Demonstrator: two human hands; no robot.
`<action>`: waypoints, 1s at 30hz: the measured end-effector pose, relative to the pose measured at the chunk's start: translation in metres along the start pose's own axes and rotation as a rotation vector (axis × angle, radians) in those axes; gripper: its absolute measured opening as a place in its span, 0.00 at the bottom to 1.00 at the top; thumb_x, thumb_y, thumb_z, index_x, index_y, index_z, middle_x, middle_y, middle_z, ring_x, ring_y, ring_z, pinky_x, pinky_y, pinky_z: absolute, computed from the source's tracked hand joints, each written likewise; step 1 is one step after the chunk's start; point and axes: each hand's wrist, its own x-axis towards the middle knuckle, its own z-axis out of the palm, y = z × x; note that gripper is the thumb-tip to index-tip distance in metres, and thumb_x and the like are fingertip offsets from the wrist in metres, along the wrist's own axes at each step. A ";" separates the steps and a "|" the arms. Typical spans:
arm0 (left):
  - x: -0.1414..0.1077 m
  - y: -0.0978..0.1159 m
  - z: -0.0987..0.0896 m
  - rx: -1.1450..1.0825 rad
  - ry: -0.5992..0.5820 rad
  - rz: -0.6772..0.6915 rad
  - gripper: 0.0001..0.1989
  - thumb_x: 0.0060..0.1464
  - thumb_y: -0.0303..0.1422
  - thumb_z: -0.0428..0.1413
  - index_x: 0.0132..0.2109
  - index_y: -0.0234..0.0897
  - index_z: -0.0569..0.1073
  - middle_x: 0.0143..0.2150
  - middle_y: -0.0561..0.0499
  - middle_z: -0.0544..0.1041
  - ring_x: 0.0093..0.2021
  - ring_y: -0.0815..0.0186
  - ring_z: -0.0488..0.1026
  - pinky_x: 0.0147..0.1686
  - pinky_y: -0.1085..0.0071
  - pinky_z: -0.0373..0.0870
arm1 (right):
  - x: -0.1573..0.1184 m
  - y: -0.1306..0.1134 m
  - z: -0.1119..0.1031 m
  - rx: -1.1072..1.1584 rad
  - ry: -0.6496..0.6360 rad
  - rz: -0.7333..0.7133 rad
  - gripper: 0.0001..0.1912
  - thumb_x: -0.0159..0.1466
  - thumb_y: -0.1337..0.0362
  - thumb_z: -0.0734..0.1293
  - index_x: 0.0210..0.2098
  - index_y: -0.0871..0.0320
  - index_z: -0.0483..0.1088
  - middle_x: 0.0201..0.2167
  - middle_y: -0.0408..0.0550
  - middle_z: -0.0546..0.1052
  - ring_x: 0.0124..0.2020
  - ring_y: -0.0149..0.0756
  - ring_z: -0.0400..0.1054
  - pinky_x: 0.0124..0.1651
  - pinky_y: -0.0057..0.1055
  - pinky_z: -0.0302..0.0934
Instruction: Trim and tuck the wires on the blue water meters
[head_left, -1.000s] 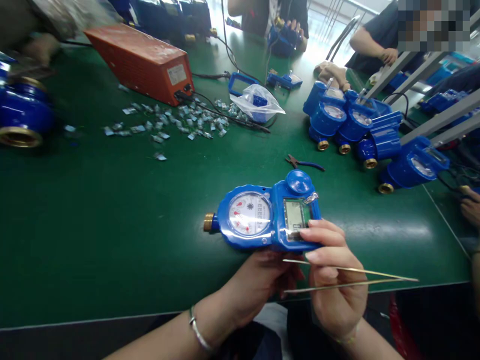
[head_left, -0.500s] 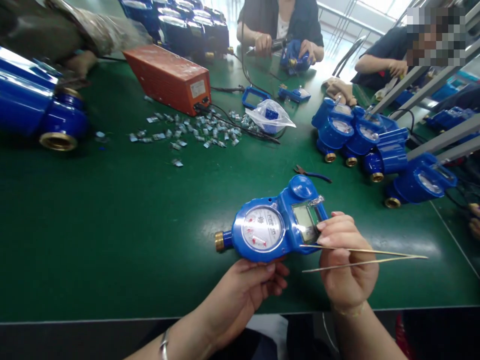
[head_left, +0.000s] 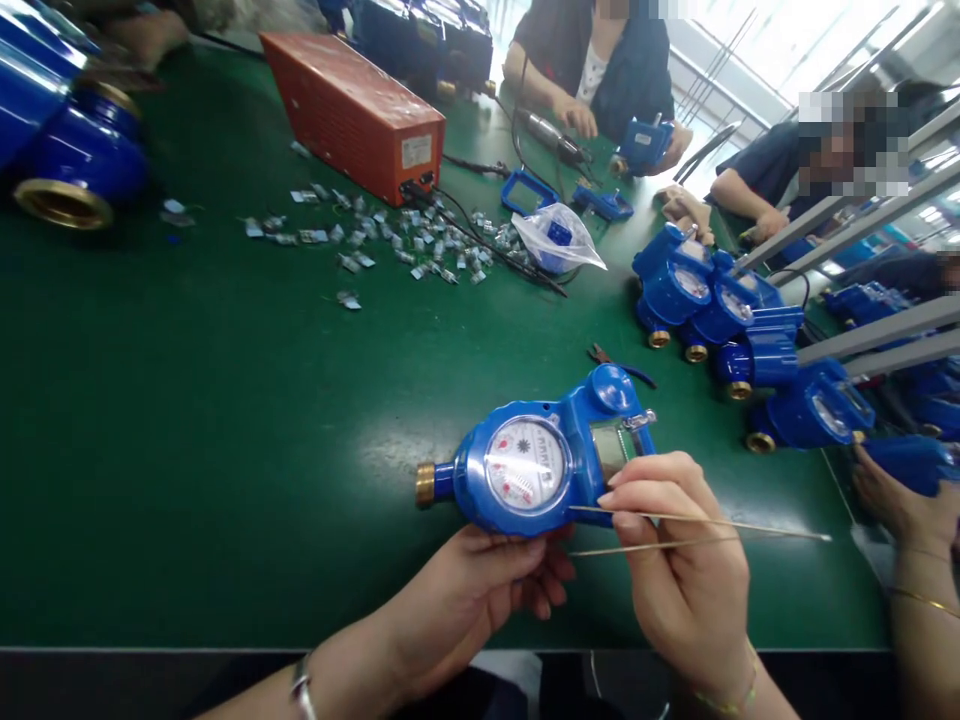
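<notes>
A blue water meter (head_left: 472, 440) with a round dial and a brass threaded end lies tilted near the front of the green table. My left hand (head_left: 472, 585) grips its near edge, thumb against the body and fingers partly hidden below. Between the fingers of my right hand (head_left: 690, 560) is a pair of thin metal tweezers (head_left: 784, 530), tips spread and pointing left. The fingertips of that hand are over the small display (head_left: 611, 450) of the meter and cover part of it.
Blue-handled cutters (head_left: 634, 372) lie behind the meter. Further back are small loose parts (head_left: 420, 245), a plastic bag (head_left: 581, 240) and an orange box (head_left: 352, 115) with cables. More meters (head_left: 750, 360) line the right, beside metal bars. A co-worker's hand (head_left: 892, 500) holds a meter at far right.
My right hand has moved left across the display with the tweezers. The view has shifted. A co-worker's hand with a meter has come in at the right; the one opposite has set the power tool down.
</notes>
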 end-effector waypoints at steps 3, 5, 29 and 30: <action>0.001 0.000 0.000 -0.001 -0.001 -0.009 0.09 0.53 0.30 0.58 0.39 0.27 0.76 0.34 0.43 0.76 0.31 0.65 0.72 0.29 0.72 0.64 | 0.000 -0.001 -0.003 0.009 -0.044 0.012 0.07 0.63 0.72 0.62 0.37 0.55 0.69 0.36 0.45 0.70 0.38 0.36 0.64 0.39 0.38 0.55; 0.001 0.001 -0.001 -0.002 -0.007 -0.013 0.09 0.52 0.30 0.59 0.38 0.27 0.76 0.34 0.43 0.76 0.31 0.65 0.72 0.29 0.73 0.64 | 0.001 -0.002 -0.005 0.005 -0.065 0.015 0.07 0.63 0.72 0.61 0.37 0.56 0.69 0.36 0.45 0.70 0.37 0.36 0.64 0.38 0.38 0.55; 0.000 0.003 0.002 0.037 0.000 -0.018 0.08 0.55 0.30 0.55 0.37 0.27 0.75 0.30 0.43 0.75 0.29 0.65 0.72 0.27 0.74 0.66 | -0.001 -0.005 -0.002 0.027 -0.042 -0.176 0.09 0.61 0.75 0.63 0.39 0.61 0.69 0.35 0.48 0.69 0.35 0.32 0.66 0.38 0.31 0.63; 0.000 0.002 0.002 0.037 -0.004 -0.019 0.08 0.55 0.30 0.55 0.37 0.27 0.75 0.30 0.43 0.75 0.29 0.65 0.72 0.27 0.74 0.66 | -0.001 -0.005 -0.002 0.025 -0.044 -0.174 0.09 0.61 0.75 0.63 0.39 0.60 0.69 0.35 0.48 0.69 0.35 0.32 0.66 0.37 0.31 0.63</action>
